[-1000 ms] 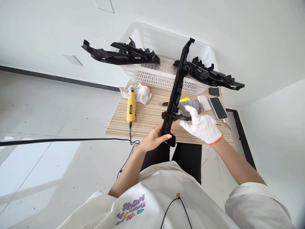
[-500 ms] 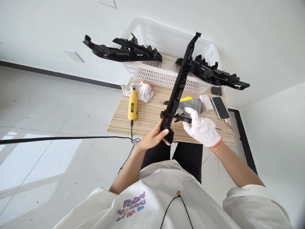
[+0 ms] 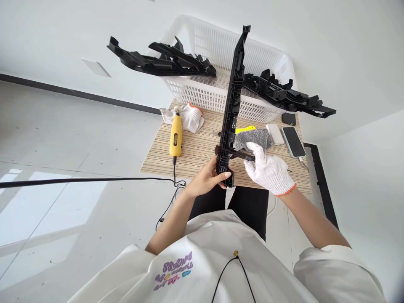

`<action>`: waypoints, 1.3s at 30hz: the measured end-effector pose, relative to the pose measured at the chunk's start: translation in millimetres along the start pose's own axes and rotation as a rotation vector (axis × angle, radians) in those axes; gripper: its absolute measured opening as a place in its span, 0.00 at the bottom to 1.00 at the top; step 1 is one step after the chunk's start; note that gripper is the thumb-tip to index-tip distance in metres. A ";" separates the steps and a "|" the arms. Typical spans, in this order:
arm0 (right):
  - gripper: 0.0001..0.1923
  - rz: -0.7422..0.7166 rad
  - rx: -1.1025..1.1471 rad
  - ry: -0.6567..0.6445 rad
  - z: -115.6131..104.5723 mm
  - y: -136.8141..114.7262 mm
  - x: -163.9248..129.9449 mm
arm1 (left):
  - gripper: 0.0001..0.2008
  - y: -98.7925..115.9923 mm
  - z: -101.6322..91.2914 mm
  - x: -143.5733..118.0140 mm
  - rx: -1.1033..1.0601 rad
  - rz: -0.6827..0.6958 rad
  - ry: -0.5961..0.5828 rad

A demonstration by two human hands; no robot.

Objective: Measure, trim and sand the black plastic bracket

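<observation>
My bare left hand [image 3: 208, 177] grips the lower end of a long black plastic part [image 3: 232, 99], thumb on top. The ribbed, clipped part stands up toward the basket. My right hand [image 3: 269, 168], in a white knit glove with an orange cuff, is at its right side. Its thumb and fingers close around the end of a slim dark piece [image 3: 241, 154] that crosses the part's lower end. I cannot tell whether this piece is a separate tool or belongs to the part. Behind the glove lies a grey cloth [image 3: 251, 139] by a yellow-handled tool [image 3: 245, 129].
Across the table [image 3: 158, 155] stands a white plastic basket [image 3: 202, 93], with black plastic parts [image 3: 167, 63] over its left rim and more [image 3: 284, 93] at right. A yellow corded rotary tool [image 3: 176, 136] lies by a white glove [image 3: 192, 118]. A phone [image 3: 293, 142] is plugged in at right.
The long part's far end has swung left and away from me, and its lower end has shifted slightly right. Both hands keep nearly the same hold. The view has tilted slightly.
</observation>
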State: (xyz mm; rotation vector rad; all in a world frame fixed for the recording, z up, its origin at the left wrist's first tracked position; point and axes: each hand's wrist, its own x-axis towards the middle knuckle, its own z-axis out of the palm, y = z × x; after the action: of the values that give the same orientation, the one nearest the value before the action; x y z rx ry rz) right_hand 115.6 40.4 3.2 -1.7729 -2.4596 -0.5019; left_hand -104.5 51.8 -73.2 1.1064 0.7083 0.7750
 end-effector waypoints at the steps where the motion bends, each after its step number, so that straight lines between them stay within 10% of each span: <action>1: 0.27 0.005 -0.006 -0.019 -0.9 -0.3 0.8 | 0.31 1.7 0.9 -0.3 0.001 -0.008 0.005; 17: 0.26 0.053 -0.013 -0.176 -3.4 -3.6 7.1 | 0.21 2.0 4.0 -2.8 -0.012 0.014 0.065; 28: 0.35 0.090 -0.085 -0.256 -2.6 -2.7 8.7 | 0.35 1.9 -4.4 -6.2 -0.042 0.028 -0.093; 39: 0.23 0.088 -0.039 -0.230 -3.0 0.5 7.6 | 0.36 -2.4 -2.8 -3.9 -0.080 0.049 -0.072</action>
State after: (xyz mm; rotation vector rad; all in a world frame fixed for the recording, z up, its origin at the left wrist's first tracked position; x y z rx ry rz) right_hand 113.1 46.6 8.1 -2.0496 -2.5159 -0.3593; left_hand -108.5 49.4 -76.0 1.0770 0.5865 0.7949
